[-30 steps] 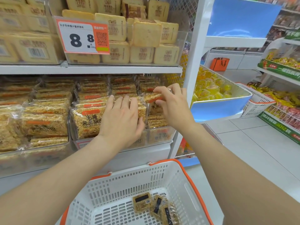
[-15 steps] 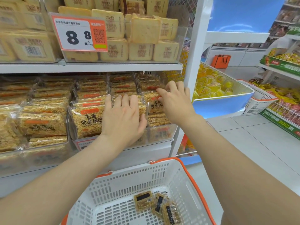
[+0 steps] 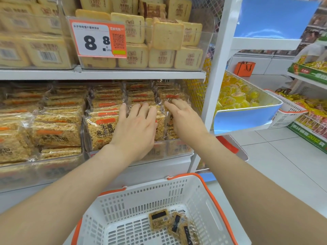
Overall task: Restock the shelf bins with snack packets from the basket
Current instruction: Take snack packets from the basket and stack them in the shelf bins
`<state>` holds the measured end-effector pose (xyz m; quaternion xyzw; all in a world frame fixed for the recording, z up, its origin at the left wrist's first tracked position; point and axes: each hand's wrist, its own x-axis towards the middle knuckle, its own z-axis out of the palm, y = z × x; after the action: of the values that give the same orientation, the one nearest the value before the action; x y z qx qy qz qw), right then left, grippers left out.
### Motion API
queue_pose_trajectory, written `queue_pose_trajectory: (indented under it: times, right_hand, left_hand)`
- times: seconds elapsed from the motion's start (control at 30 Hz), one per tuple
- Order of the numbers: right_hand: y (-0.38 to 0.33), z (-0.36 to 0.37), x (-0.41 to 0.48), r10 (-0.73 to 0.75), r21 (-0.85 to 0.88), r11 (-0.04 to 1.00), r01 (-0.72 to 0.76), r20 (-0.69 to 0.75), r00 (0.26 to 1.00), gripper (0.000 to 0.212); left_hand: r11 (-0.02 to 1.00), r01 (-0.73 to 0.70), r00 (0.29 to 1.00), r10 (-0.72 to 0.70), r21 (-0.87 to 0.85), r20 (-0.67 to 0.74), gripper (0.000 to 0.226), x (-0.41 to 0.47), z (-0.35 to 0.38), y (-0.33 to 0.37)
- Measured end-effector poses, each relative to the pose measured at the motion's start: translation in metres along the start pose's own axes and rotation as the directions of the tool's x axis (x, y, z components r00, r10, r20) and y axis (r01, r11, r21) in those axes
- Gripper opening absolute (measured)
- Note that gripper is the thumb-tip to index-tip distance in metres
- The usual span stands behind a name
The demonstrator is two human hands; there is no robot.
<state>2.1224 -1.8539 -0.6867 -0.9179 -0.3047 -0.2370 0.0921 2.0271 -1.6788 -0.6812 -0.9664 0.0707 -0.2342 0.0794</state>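
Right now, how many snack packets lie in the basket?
3 packets in the basket: one flat, one tilted right of it, one at the bottom edge. More may hide beneath.

My left hand: flat, back toward me, fingers straight, slightly spread. My right hand: just beside it, fingers straight, pointing up-left. Left forearm and right forearm bare, extended forward.

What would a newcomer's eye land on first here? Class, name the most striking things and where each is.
The left hand and right hand touch crispy-rice packets in the clear middle-shelf bin. Above them, an orange-edged price tag reading 8.8 fronts the upper bin. Below, a white basket with an orange rim holds a few dark-labelled packets.
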Motion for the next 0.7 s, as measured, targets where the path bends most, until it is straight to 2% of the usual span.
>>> queue_pose_trajectory:
  times: [0.13,0.2,0.27,0.3,0.37,0.43,0.47,0.53,0.6,0.7]
  right_hand:
    - [-0.010,-0.007,-0.013,0.091,0.054,0.994,-0.092,0.023,0.996,0.067]
    - [-0.020,-0.017,-0.029,0.108,0.076,0.992,-0.099,-0.138,0.984,0.055]
    - [-0.032,-0.029,-0.045,0.107,0.134,0.989,-0.069,-0.301,0.948,0.035]
    - [-0.039,-0.035,-0.053,0.122,0.184,0.981,-0.067,-0.310,0.943,0.024]
    - [-0.050,-0.040,-0.068,0.184,0.253,0.958,-0.133,-0.189,0.965,0.015]
    - [-0.052,-0.035,-0.080,0.200,0.189,0.958,-0.215,0.096,0.975,0.025]
    - [-0.049,-0.029,-0.084,0.186,0.117,0.968,-0.222,0.257,0.948,0.026]
    - [-0.041,-0.016,-0.092,0.154,-0.024,0.985,-0.169,0.546,0.824,0.020]
    - [-0.035,-0.002,-0.102,0.145,-0.137,0.988,-0.066,0.717,0.682,0.020]
    - [-0.025,0.031,-0.119,0.199,-0.224,0.974,-0.024,0.808,0.554,0.028]
  left_hand:
    - [0.998,0.029,0.997,-0.032,-0.051,-0.068,0.047,-0.009,0.002,-0.001]
    - [0.995,0.023,0.988,-0.038,-0.096,-0.153,0.046,-0.013,-0.003,-0.002]
    - [0.995,0.010,0.963,-0.037,-0.103,-0.266,0.034,-0.021,-0.012,0.001]
    - [0.996,0.005,0.947,-0.031,-0.084,-0.319,0.027,-0.027,-0.019,0.004]
    - [0.998,-0.044,0.941,0.024,-0.051,-0.339,0.013,-0.040,-0.027,0.012]
    - [0.989,-0.125,0.965,0.102,-0.083,-0.244,0.011,-0.052,-0.027,0.020]
    - [0.982,-0.151,0.979,0.133,-0.114,-0.156,0.015,-0.056,-0.025,0.024]
    - [0.977,-0.136,0.979,0.158,-0.163,0.127,0.021,-0.063,-0.013,0.030]
    - [0.974,-0.138,0.897,0.200,-0.180,0.394,0.022,-0.069,0.002,0.034]
    - [0.953,-0.222,0.739,0.302,-0.206,0.602,0.023,-0.076,0.024,0.038]
